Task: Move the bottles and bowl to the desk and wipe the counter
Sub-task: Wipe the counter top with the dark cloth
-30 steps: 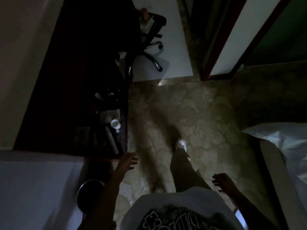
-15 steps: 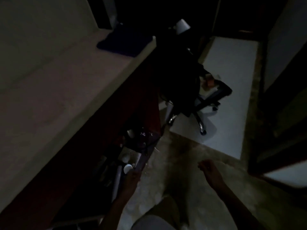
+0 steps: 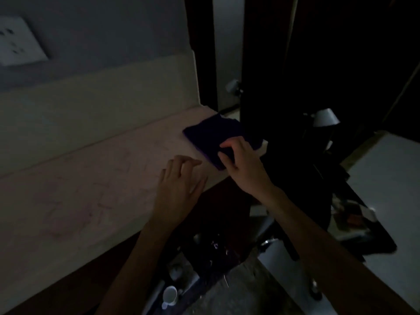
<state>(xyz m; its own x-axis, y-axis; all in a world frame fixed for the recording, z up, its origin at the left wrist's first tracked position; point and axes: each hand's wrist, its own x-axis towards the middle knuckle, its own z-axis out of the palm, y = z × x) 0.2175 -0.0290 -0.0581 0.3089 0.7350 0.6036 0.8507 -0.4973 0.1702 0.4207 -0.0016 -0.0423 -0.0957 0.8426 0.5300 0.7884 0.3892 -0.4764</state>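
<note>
The room is dim. A pale counter point(image 3: 91, 183) runs from lower left to the upper middle. A folded dark purple cloth point(image 3: 211, 135) lies at its far right end. My right hand point(image 3: 241, 162) is on the cloth's near edge, fingers curled and pinching it. My left hand point(image 3: 179, 185) rests flat on the counter just left of the cloth, fingers loosely apart, holding nothing. No bottles or bowl are visible on the counter.
A wall socket plate point(image 3: 18, 42) is at the upper left. Below the counter edge a dark shelf holds small items, among them a white cup point(image 3: 169, 295). A black office chair point(image 3: 341, 201) and a grey lamp point(image 3: 322, 118) stand to the right.
The view has swung up from the floor to the counter top. Both hands have risen from beside my body onto the counter, and the right one has taken hold of the cloth.
</note>
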